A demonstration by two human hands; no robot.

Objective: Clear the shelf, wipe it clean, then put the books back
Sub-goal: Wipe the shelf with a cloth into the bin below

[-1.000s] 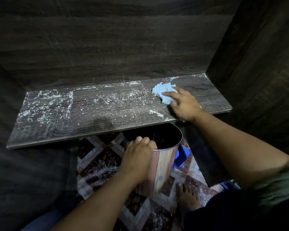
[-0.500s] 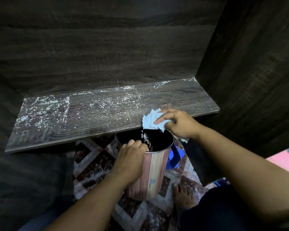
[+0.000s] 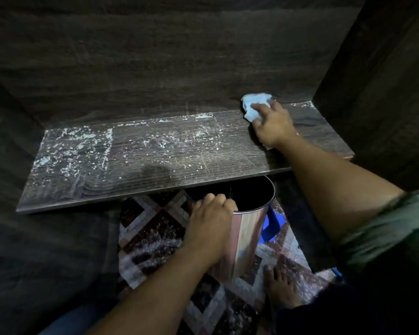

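A dark wood shelf point(image 3: 155, 163) runs across the middle, with white dust and crumbs over its left and centre parts. No books are in view. My right hand point(image 3: 273, 124) presses a crumpled light blue cloth point(image 3: 253, 105) onto the shelf's back right corner, against the rear wall. My left hand point(image 3: 209, 221) grips the near rim of a shiny metal bin point(image 3: 248, 228) held just under the shelf's front edge.
Dark wood panels close in the back point(image 3: 155, 68) and the right side point(image 3: 377, 93). Below lies a patterned floor point(image 3: 153, 238) with white specks, my bare foot point(image 3: 279, 286) and a blue object point(image 3: 271, 226) behind the bin.
My right hand has moved the cloth from the shelf's front edge above the bin to the back right corner. My left hand keeps its grip on the bin.
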